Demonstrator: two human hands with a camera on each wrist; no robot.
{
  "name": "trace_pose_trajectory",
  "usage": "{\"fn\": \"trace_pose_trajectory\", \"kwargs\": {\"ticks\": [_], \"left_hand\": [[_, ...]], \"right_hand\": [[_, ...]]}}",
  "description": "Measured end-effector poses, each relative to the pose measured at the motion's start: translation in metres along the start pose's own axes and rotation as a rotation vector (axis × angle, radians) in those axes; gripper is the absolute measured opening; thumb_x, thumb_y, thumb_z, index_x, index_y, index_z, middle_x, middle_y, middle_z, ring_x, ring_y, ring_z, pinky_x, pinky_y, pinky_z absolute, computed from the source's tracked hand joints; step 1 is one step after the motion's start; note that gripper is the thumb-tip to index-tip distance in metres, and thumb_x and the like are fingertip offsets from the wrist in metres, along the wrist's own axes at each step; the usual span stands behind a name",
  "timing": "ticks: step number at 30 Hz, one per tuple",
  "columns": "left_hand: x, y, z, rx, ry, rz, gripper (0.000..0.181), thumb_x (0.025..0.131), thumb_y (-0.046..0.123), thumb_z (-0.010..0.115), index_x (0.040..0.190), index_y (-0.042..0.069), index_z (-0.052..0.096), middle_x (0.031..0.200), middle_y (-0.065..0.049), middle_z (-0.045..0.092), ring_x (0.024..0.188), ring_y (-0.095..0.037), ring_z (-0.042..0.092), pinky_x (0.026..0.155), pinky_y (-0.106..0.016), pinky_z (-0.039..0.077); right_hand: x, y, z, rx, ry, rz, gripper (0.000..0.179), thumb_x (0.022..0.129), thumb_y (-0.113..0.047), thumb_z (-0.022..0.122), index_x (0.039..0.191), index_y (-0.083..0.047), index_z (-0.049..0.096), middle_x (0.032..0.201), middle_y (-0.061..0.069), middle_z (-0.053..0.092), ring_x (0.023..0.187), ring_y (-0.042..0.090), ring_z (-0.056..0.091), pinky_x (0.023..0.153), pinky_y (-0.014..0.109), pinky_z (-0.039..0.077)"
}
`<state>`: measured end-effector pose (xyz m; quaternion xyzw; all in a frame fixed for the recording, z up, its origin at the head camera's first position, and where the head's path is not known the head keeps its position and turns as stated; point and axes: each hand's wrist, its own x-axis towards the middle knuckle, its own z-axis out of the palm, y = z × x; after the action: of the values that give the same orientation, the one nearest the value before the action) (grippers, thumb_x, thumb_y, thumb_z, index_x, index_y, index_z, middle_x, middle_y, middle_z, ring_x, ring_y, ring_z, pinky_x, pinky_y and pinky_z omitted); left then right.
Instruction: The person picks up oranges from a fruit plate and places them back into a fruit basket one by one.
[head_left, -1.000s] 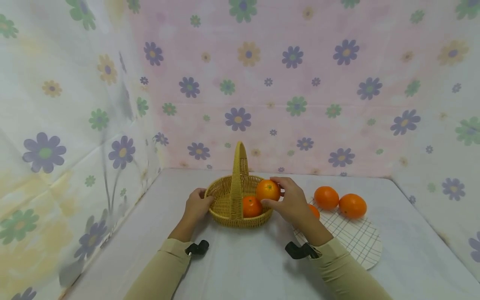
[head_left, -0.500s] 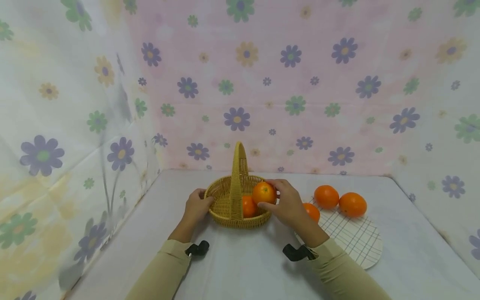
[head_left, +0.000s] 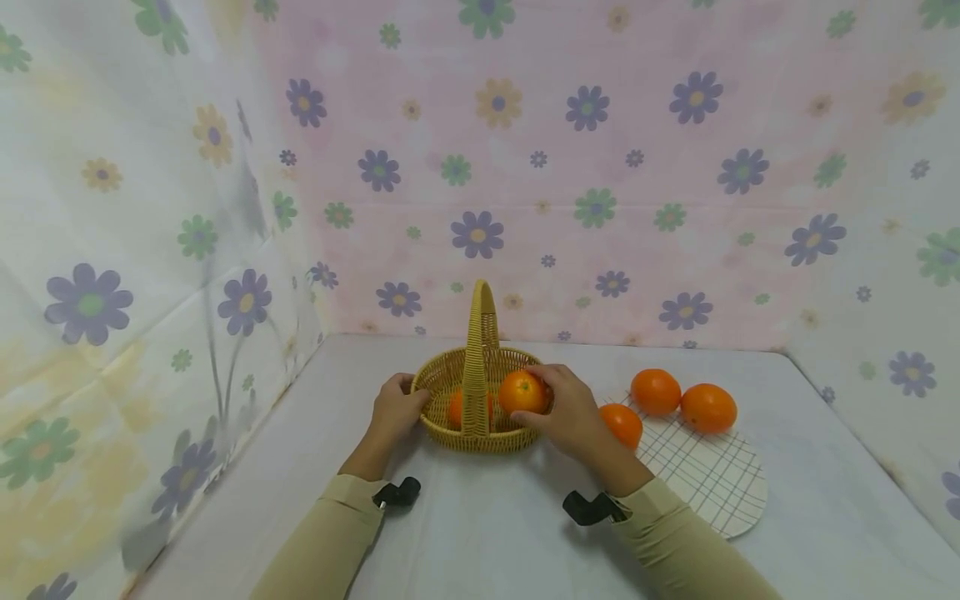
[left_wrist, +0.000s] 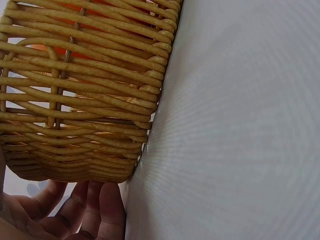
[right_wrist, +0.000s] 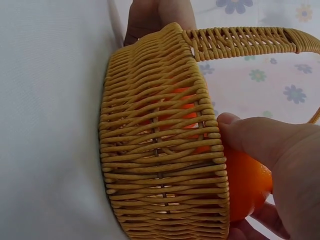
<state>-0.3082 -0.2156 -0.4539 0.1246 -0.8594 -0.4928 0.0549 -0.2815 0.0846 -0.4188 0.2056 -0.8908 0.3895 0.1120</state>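
A yellow wicker basket (head_left: pixel 442 437) with a tall arched handle stands on the table in the head view. My left hand (head_left: pixel 396 410) holds its left rim, thumb over the edge; in the left wrist view the fingers (left_wrist: pixel 111 212) lie against the basket's woven side. My right hand (head_left: pixel 567 414) grips an orange (head_left: pixel 523 392) between thumb and fingers, low inside the right part of the basket. The right wrist view shows this orange (right_wrist: pixel 246 187) partly behind the woven wall. Another orange (head_left: pixel 459 410) lies in the basket, partly hidden behind the handle.
On the right lies a round white checked mat (head_left: pixel 723 487). Two oranges (head_left: pixel 656 392) sit at its far side, and another orange (head_left: pixel 622 426) at its left edge beside my right forearm. Floral cloth walls (head_left: pixel 555 183) enclose the white table (head_left: pixel 480 533).
My right hand has brought its orange left and down into the basket. The orange inside has shifted left behind the handle. My left hand stays on the rim.
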Motion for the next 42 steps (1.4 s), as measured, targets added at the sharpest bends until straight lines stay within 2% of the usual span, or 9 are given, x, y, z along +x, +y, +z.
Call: {"fn": "trace_pose_trajectory", "kwargs": {"ticks": [4, 15, 25, 34, 42], "left_hand": [[-0.001, 0.001, 0.000, 0.001, -0.005, 0.000, 0.049, 0.094, 0.026, 0.061, 0.136, 0.002, 0.055, 0.128, -0.018, 0.061, 0.109, -0.028, 0.062, 0.092, -0.039, 0.057], [0.000, 0.002, 0.001, 0.004, -0.001, -0.002, 0.049, 0.094, 0.026, 0.061, 0.136, 0.003, 0.056, 0.127, -0.017, 0.062, 0.107, -0.027, 0.063, 0.088, -0.036, 0.058], [0.000, 0.001, 0.001, 0.000, -0.001, -0.006, 0.048, 0.093, 0.026, 0.061, 0.136, 0.003, 0.056, 0.126, -0.018, 0.061, 0.105, -0.027, 0.063, 0.085, -0.034, 0.059], [0.000, 0.000, 0.002, 0.005, 0.001, -0.020, 0.048, 0.094, 0.026, 0.061, 0.137, 0.003, 0.055, 0.128, -0.017, 0.061, 0.108, -0.027, 0.062, 0.091, -0.037, 0.058], [0.001, 0.000, 0.001, 0.000, -0.002, -0.017, 0.048, 0.094, 0.026, 0.062, 0.136, 0.003, 0.056, 0.127, -0.017, 0.061, 0.106, -0.027, 0.062, 0.087, -0.034, 0.059]], "right_hand": [[-0.001, -0.001, 0.001, 0.003, -0.011, 0.005, 0.071, 0.080, -0.034, 0.090, 0.141, -0.014, 0.060, 0.135, 0.008, 0.060, 0.121, 0.029, 0.061, 0.101, 0.051, 0.055], [-0.003, -0.001, 0.005, -0.044, -0.035, 0.031, 0.074, 0.080, -0.040, 0.089, 0.143, -0.017, 0.058, 0.138, 0.005, 0.060, 0.123, 0.028, 0.061, 0.102, 0.050, 0.054], [-0.004, 0.000, 0.010, -0.091, -0.042, 0.019, 0.073, 0.082, -0.045, 0.086, 0.144, -0.019, 0.059, 0.137, 0.004, 0.062, 0.122, 0.026, 0.062, 0.100, 0.048, 0.055], [-0.004, -0.001, 0.011, -0.109, -0.040, 0.011, 0.070, 0.082, -0.046, 0.086, 0.142, -0.019, 0.061, 0.137, 0.004, 0.063, 0.122, 0.026, 0.062, 0.101, 0.047, 0.055], [-0.002, 0.000, 0.012, -0.136, -0.066, 0.006, 0.068, 0.084, -0.047, 0.084, 0.141, -0.016, 0.062, 0.139, 0.004, 0.063, 0.125, 0.026, 0.061, 0.102, 0.047, 0.054]]}}
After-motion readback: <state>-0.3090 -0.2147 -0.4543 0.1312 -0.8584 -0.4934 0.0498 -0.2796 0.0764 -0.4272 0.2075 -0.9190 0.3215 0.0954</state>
